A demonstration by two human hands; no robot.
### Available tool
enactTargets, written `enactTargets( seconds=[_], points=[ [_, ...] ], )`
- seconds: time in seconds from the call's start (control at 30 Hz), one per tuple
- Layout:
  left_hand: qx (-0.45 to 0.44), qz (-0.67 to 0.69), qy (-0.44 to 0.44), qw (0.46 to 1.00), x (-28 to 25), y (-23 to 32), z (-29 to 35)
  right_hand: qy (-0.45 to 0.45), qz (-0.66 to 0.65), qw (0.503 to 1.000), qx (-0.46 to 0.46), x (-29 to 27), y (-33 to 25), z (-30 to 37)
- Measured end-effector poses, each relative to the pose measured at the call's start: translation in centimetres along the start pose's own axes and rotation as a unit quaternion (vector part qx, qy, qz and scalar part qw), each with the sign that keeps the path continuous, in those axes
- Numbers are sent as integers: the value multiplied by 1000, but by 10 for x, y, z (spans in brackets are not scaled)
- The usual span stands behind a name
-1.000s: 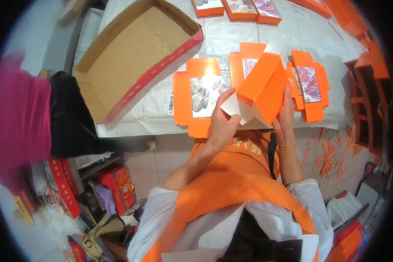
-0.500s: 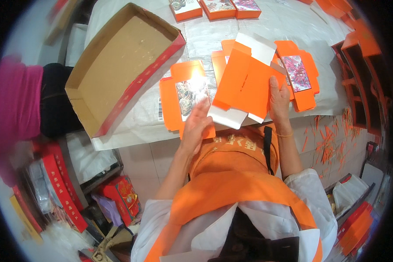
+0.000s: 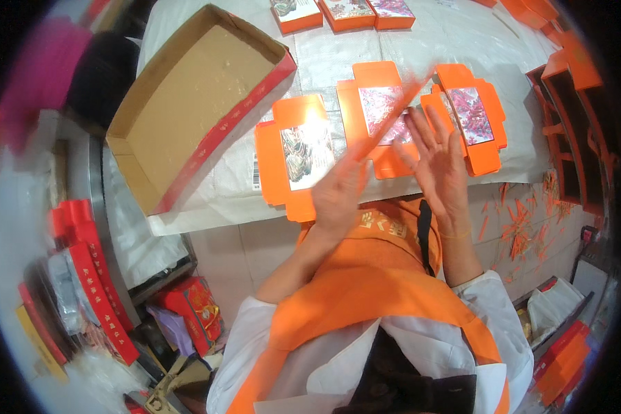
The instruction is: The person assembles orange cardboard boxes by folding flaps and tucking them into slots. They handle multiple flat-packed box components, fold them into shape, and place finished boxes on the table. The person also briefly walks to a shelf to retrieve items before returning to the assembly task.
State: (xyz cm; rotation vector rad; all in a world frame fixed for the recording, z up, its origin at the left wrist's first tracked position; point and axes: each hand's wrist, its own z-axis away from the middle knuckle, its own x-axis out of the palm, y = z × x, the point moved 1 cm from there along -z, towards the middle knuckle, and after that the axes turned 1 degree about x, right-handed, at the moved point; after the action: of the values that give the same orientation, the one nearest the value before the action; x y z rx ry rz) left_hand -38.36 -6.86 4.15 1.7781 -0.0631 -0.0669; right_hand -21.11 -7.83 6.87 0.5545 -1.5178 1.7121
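My left hand (image 3: 339,199) grips the lower end of an orange carton blank (image 3: 392,117), now tilted nearly edge-on and blurred by motion. Beside it, my right hand (image 3: 440,165) is open, palm showing and fingers spread, with nothing held. Under and around both hands, unfolded orange box blanks with printed picture panels lie on the white-covered table: a left blank (image 3: 269,165) with a shell-like picture, a middle blank (image 3: 350,110) partly behind the held carton, and a right blank (image 3: 488,103) with a pink picture.
A shallow cardboard tray (image 3: 200,90) with red sides occupies the table's left. Finished orange boxes (image 3: 345,15) stand along the far side. Orange stacked boxes (image 3: 565,83) rise at the right; orange paper strips (image 3: 521,224) litter the floor. A person in pink (image 3: 38,76) is at far left.
The carton has swung from facing me broadside to nearly edge-on. My left hand has taken hold of it, and my right hand has let go. The person at the left has moved farther away.
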Motion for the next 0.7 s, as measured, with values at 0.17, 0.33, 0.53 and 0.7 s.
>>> enactTargets(
  seconds=[0.17,0.33,0.53,0.7],
  points=[
    [-207,417,74,882,-9,0,-5,-20,66,994,88,-8,22,-8],
    [-274,333,88,898,-2,-15,13,5,155,986,52,-19,41,-10],
    [-310,203,9,929,-4,-25,33,75,251,962,80,-36,34,-6],
    [-258,249,-25,933,1,-32,38,71,249,962,80,-33,28,-1]
  ],
)
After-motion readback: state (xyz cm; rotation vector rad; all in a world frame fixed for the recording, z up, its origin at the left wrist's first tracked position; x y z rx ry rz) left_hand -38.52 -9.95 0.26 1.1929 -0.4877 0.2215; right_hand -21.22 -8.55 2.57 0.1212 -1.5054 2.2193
